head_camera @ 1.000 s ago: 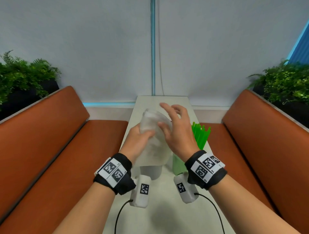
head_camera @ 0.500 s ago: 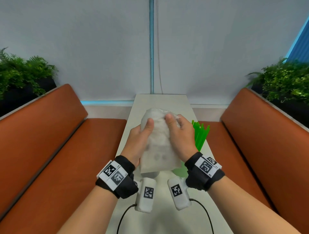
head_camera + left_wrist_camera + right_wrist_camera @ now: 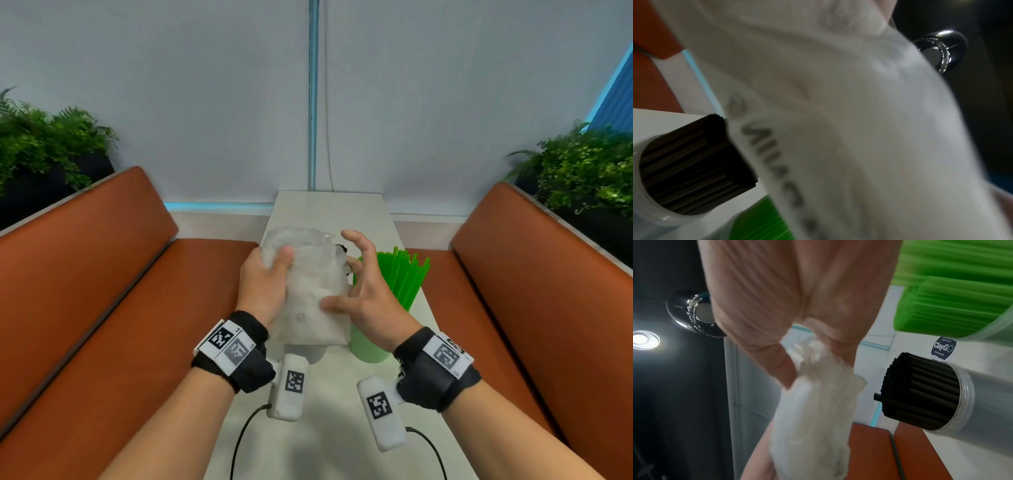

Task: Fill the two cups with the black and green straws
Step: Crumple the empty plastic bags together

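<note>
Currently the left hand [image 3: 265, 284] grips a crumpled plastic bag [image 3: 313, 291] over the table [image 3: 329, 438]; the right hand [image 3: 368, 291] is spread, thumb touching it. Green straws [image 3: 404, 274] and black straws [image 3: 918, 391] stand in their cups.

Bright green straws [image 3: 402, 274] in pale green cup [image 3: 368, 347], black straws [image 3: 920, 391] in clear cup [image 3: 986, 404], milky translucent plastic bag [image 3: 313, 291], rust-orange benches [image 3: 102, 274], black-and-white checkered wristband tags [image 3: 226, 346]

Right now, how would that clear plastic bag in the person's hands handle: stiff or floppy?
Likely floppy: the plastic bag is crumpled where the left hand grips it. Probably light, since it appears empty. It may slip, with the right hand open beside it.
</note>
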A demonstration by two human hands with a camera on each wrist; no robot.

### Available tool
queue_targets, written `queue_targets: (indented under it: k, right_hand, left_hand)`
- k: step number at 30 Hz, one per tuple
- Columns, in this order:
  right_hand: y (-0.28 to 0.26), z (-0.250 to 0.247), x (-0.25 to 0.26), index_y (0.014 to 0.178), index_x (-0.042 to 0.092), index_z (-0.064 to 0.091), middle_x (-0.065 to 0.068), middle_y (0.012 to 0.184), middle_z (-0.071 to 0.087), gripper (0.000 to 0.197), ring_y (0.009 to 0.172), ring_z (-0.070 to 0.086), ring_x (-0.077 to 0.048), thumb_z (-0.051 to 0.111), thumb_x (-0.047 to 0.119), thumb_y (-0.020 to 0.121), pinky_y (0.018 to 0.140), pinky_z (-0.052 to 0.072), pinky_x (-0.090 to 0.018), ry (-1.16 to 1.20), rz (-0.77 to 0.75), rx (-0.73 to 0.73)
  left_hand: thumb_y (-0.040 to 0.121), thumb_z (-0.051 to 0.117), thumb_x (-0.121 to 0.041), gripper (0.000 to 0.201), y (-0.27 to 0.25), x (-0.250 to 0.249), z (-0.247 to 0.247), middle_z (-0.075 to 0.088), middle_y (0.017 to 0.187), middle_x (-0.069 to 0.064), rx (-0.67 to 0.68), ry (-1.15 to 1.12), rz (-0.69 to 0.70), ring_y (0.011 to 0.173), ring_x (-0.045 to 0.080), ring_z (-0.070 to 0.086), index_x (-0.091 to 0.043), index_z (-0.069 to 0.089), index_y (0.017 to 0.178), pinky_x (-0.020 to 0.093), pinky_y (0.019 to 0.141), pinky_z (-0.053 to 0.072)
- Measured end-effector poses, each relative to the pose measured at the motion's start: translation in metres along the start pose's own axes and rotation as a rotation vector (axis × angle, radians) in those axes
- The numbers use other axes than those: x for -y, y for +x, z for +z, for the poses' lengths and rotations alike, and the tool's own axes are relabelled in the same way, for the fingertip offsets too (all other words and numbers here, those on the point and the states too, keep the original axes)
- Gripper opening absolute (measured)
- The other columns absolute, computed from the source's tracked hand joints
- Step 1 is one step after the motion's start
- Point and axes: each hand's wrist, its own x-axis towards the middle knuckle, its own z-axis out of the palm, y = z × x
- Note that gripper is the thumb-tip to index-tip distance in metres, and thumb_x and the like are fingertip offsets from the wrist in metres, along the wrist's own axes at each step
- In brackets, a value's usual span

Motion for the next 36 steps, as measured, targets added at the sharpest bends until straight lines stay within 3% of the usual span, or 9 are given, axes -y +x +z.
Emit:
queue_targets:
  k: [4,7,10,15,19,22,28,32,36]
  right_hand:
    - [0.001,0.0,0.007,0.103,0.027,0.056,-0.007,0.105,0.058,0.045,0.069,0.064,-0.02,0.06,-0.012,0.08,0.056,0.052,-0.025,-0.246,-0.049,-0.026]
    - [0.005,-0.01,0.009,0.101,0.025,0.065,-0.011,0.117,0.061,0.044,0.094,0.064,-0.034,0.058,-0.013,0.082,0.078,0.056,-0.038,-0.377,-0.046,-0.139]
    - [0.005,-0.017,0.011,0.1,0.024,0.062,-0.007,0.118,0.063,0.047,0.098,0.065,-0.034,0.053,-0.018,0.081,0.078,0.055,-0.045,-0.298,-0.049,-0.166]
    - [0.004,-0.015,0.014,0.08,0.036,0.055,-0.002,0.102,0.052,0.053,0.084,0.053,-0.022,0.054,-0.017,0.075,0.071,0.041,-0.031,-0.46,-0.056,-0.044]
    - [0.005,-0.018,0.016,0.127,0.049,0.056,0.004,0.119,0.046,0.07,0.11,0.048,-0.004,0.071,0.002,0.078,0.097,0.036,-0.01,-0.613,0.059,0.041]
    - [0.01,-0.02,0.011,0.151,0.034,0.033,-0.001,0.128,0.044,0.086,0.119,0.047,-0.014,0.075,0.011,0.079,0.102,0.036,-0.018,-0.77,0.164,0.021]
    - [0.012,-0.019,-0.004,0.105,0.027,0.066,-0.003,0.099,0.056,0.023,0.1,0.051,-0.024,0.062,0.014,0.086,0.073,0.036,-0.028,-1.066,0.102,-0.197]
    - [0.015,-0.023,-0.003,0.09,0.021,0.067,0.019,0.106,0.043,0.005,0.122,0.035,-0.011,0.068,0.019,0.086,0.096,0.034,-0.033,-0.693,0.104,-0.212]
    - [0.015,-0.001,0.0,0.092,0.022,0.064,-0.001,0.094,0.068,0.015,0.09,0.064,-0.024,0.065,0.009,0.087,0.076,0.055,-0.041,-0.108,-0.01,-0.395]
  left_hand:
    - [0.091,0.064,-0.041,0.05,-0.003,0.009,0.001,0.058,0.127,0.007,-0.001,-0.09,-0.162,0.112,0.025,0.061,-0.019,0.044,0.131,0.048,0.097,0.052]
    - [0.094,0.065,-0.026,0.043,-0.008,0.009,-0.007,0.067,0.113,0.01,0.147,-0.271,-0.188,0.101,0.026,0.069,-0.043,0.041,0.125,0.044,0.084,0.058]
    - [0.085,0.068,0.002,0.052,-0.013,0.005,-0.016,0.073,0.104,0.005,0.426,-0.213,-0.131,0.098,0.026,0.07,-0.035,0.056,0.119,0.04,0.078,0.059]
    - [0.077,0.068,0.018,0.059,-0.011,0.001,-0.014,0.067,0.12,0.008,0.397,-0.104,-0.142,0.107,0.024,0.067,-0.023,0.062,0.12,0.046,0.096,0.054]
    - [0.077,0.074,0.011,0.072,-0.008,0.002,-0.017,0.062,0.128,0.0,0.436,-0.008,-0.089,0.113,0.015,0.064,-0.023,0.052,0.138,0.038,0.1,0.051]
    - [0.078,0.078,0.0,0.077,-0.009,0.0,-0.015,0.054,0.135,-0.009,0.453,0.216,-0.008,0.12,0.007,0.055,-0.02,0.046,0.145,0.028,0.105,0.045]
    - [0.087,0.068,-0.017,0.008,-0.014,0.002,-0.006,0.058,0.097,0.001,0.293,0.619,0.232,0.087,0.011,0.053,-0.024,0.065,0.085,0.016,0.063,0.038]
    - [0.093,0.063,-0.014,0.008,-0.012,0.005,-0.005,0.059,0.103,0.005,0.276,0.145,0.076,0.086,0.007,0.056,-0.009,0.064,0.099,0.01,0.077,0.046]
    - [0.1,0.053,-0.019,0.009,-0.013,0.0,0.016,0.065,0.112,0.013,0.117,-0.244,-0.083,0.102,0.027,0.065,-0.011,0.054,0.106,0.046,0.091,0.053]
